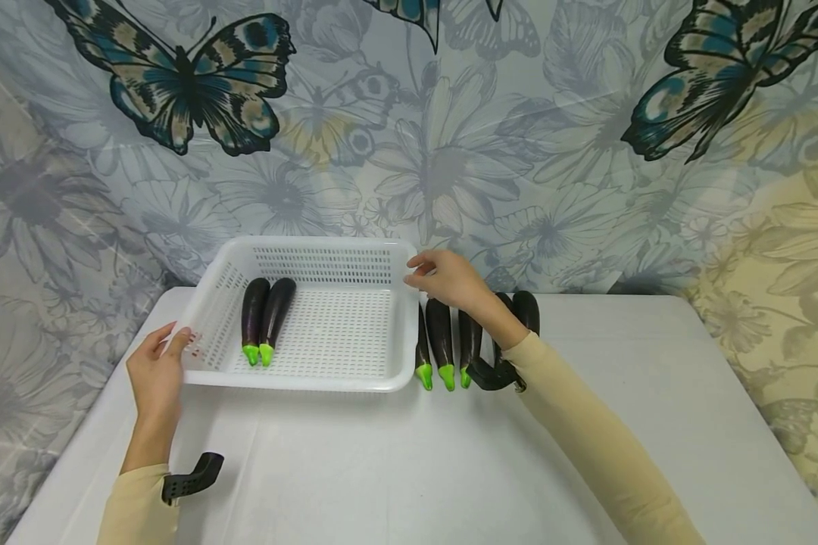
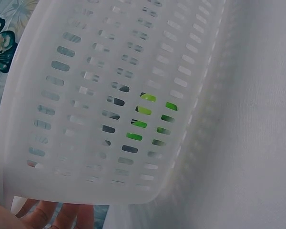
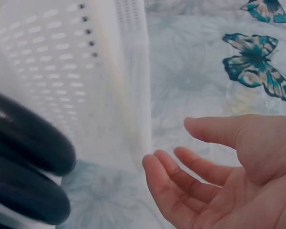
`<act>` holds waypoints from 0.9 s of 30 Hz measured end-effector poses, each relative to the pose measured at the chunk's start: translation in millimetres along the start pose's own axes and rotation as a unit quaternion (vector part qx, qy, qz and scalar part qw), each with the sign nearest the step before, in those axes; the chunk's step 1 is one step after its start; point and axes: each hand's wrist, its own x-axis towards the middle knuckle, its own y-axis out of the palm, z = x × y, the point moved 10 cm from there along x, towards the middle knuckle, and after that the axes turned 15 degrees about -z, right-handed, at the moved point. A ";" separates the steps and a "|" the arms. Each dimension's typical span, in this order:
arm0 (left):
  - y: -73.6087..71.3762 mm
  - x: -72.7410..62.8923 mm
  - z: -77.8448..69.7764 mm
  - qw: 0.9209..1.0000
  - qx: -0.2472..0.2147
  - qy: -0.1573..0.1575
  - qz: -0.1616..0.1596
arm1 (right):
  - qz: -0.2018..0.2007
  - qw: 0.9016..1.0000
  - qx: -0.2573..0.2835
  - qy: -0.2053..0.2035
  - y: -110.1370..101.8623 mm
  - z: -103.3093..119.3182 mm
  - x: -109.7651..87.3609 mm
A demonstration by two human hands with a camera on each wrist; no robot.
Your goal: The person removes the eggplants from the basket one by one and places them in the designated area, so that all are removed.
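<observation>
A white perforated plastic basket [image 1: 341, 381] stands on the table, and two dark eggplants with green stem ends lie in its left half: a left eggplant [image 1: 253, 314] and a right eggplant [image 1: 277, 314]. My left hand [image 1: 157, 371] grips the basket's left rim; in the left wrist view its fingers [image 2: 43, 214] show under the basket wall [image 2: 81, 181]. At the back right corner, my right hand [image 1: 450, 280] has its fingertips close to the rim. The right wrist view shows that hand [image 3: 229, 176] with thumb and fingers apart and nothing between them.
Several more eggplants [image 1: 440, 333] lie side by side on the white table [image 1: 382, 469], just right of the basket and partly under the right forearm. Behind the table hangs a cloth [image 1: 450, 151] printed with flowers and butterflies. Each wrist wears a black strap mount [image 1: 194, 477].
</observation>
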 end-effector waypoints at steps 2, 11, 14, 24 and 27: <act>-1.1 0.2 0.7 1.000 -0.002 -0.004 -0.001 | 0.004 1.000 0.005 -0.001 1.7 6.7 0.9; -5.0 0.4 2.6 1.000 -0.006 -0.012 0.003 | 0.014 0.999 0.026 -0.020 15.6 44.1 -0.1; -4.9 0.0 2.2 1.000 -0.007 -0.012 0.002 | 0.022 0.999 0.036 -0.018 22.1 52.4 2.0; -2.0 -0.2 -0.1 1.000 -0.020 -0.007 -0.002 | 0.042 0.991 0.118 0.044 42.3 57.9 17.4; -1.0 -0.3 0.6 0.999 -0.039 -0.013 -0.003 | 0.055 0.989 0.125 0.059 51.3 56.1 18.6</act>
